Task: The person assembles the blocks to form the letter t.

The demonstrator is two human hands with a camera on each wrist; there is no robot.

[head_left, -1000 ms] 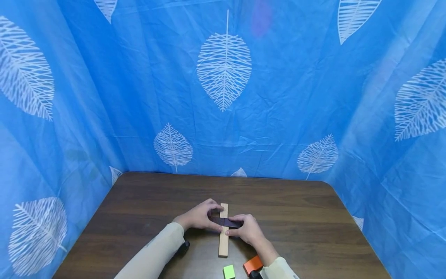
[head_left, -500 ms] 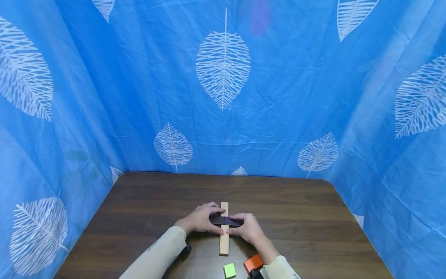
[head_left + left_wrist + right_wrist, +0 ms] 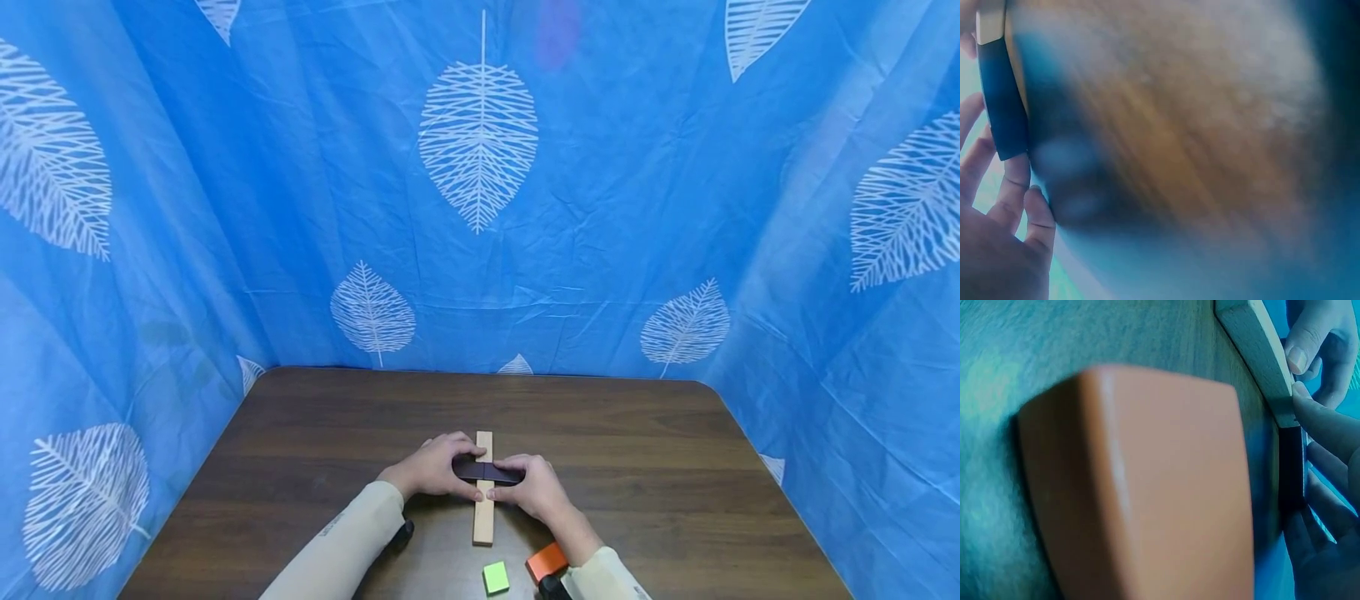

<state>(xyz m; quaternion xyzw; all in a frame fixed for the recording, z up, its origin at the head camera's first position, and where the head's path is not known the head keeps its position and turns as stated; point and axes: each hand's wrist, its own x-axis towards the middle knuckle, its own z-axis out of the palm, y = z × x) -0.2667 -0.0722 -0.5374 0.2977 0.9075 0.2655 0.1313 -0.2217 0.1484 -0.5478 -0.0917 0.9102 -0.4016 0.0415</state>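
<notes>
We are looking at a dark crossbar (image 3: 487, 472), lying around the middle of the table (image 3: 637, 450) between a far pale piece (image 3: 484, 446) and a near pale piece (image 3: 483, 521); a seam is showing at its centre, and we are not managing to tell whether pale wood is running beneath it. The left hand (image 3: 433, 467) is pinching the bar's left half, its thumb and fingers curving along opposite sides; the right hand (image 3: 538, 492) is mirroring that grip on the right half, and both thumb tips are resting at the near pale piece. In our judgement, this two-sided hold is keeping the seam tight and the cross square. Farther out, a green block (image 3: 496, 577) is sitting apart from the cross, and an orange block (image 3: 546, 560) is lying beside the right wrist, probably leaving the hands room. We are seeing no container; behind everything, a leaf-printed blue cloth (image 3: 600, 208) is hanging.
</notes>
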